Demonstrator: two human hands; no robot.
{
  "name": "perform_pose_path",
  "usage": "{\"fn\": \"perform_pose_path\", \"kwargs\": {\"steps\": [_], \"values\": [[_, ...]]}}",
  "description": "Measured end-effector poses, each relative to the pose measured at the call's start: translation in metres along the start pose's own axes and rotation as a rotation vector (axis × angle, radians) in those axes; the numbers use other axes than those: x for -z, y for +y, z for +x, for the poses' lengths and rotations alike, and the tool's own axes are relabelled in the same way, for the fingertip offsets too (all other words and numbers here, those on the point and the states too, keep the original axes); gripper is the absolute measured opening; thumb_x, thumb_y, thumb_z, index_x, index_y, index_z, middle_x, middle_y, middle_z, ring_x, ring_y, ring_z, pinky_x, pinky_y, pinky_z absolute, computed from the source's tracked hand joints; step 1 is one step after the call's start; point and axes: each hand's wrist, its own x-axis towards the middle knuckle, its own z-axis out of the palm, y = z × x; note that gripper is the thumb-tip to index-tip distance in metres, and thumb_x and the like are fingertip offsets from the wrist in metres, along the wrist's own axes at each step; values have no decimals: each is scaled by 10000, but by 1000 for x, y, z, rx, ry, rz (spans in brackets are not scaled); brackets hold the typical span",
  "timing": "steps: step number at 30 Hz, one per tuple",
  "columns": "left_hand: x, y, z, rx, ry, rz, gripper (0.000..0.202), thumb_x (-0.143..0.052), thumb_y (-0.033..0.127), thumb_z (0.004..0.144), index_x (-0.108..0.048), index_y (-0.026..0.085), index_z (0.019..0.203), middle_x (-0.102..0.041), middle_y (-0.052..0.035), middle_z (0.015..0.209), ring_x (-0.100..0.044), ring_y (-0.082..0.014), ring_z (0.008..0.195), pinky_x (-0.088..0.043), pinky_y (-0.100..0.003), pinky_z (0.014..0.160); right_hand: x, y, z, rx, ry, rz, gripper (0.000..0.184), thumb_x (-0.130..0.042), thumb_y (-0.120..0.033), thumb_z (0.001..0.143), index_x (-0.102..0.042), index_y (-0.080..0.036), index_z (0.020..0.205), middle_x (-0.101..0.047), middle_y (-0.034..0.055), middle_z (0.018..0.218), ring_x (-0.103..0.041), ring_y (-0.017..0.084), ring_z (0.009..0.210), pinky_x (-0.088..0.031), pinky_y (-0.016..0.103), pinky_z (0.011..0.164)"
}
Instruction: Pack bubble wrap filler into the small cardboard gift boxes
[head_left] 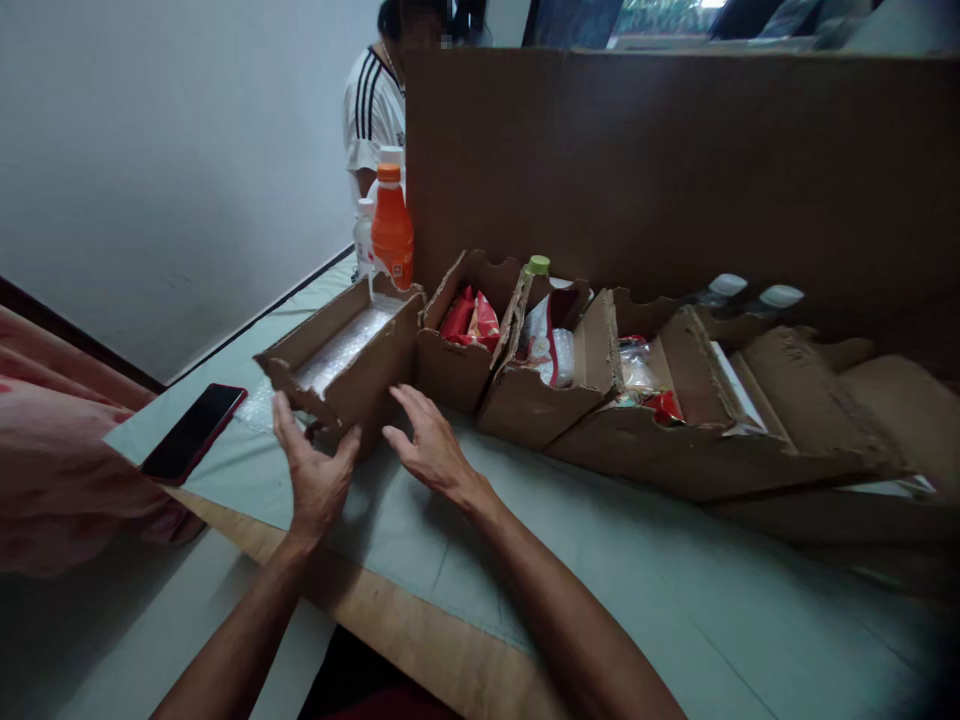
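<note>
A row of open cardboard bins stands on the table (600,590). The leftmost bin (341,360) holds only clear bubble wrap. My left hand (311,470) is open in front of this bin, fingers reaching its near left corner. My right hand (429,445) is open too, fingers spread just off the bin's near right corner. Neither hand holds anything. The bin beside it (459,350) holds red packets.
A dark phone (193,432) lies at the table's left edge by pink cloth (67,460). An orange bottle (391,230) stands behind the leftmost bin. Further bins (540,385) hold packets and capped bottles. A tall cardboard wall (675,170) backs the row; a person (375,110) stands behind.
</note>
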Motion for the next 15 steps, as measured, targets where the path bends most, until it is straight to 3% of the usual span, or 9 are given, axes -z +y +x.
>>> {"fn": "perform_pose_path", "kwargs": {"steps": [4,8,11,13,15], "values": [[-52,8,25,-10,47,-6,1041,-789,441,798,-183,171,1599,-173,-221,1665,-160,-340,1577,-145,-480,1285,51,-18,-14,157,176,-312,303,-529,-229,978,-691,-184,1230,-674,119,1339,-566,267,1257,-447,429,1065],[-87,14,46,0,30,-4,1069,-798,448,780,-172,150,1594,-178,-239,1647,-163,-351,1567,-171,-489,1277,101,-34,9,161,258,-732,409,-591,-230,944,-617,-103,1332,-635,184,1383,-479,333,1328,-351,473,1065],[-99,15,53,1,15,5,1066,-794,434,777,-168,152,1592,-184,-236,1639,-158,-353,1564,-169,-499,1276,117,-32,39,19,91,-937,359,-590,-195,913,-664,-55,1235,-706,224,1222,-525,359,1256,-323,475,1016],[-102,14,55,-2,14,10,1065,-793,419,771,-173,131,1588,-189,-247,1630,-165,-361,1559,-167,-501,1276,119,-28,53,-56,-62,-992,263,-531,-148,923,-737,-102,1079,-750,199,1084,-583,339,1152,-315,463,960],[-103,13,56,-8,14,12,1054,-786,396,770,-178,122,1585,-195,-249,1623,-170,-362,1555,-168,-499,1276,117,-24,59,-60,-146,-995,282,-495,-128,936,-766,-151,1012,-765,168,1038,-607,313,1094,-296,452,933]]}}
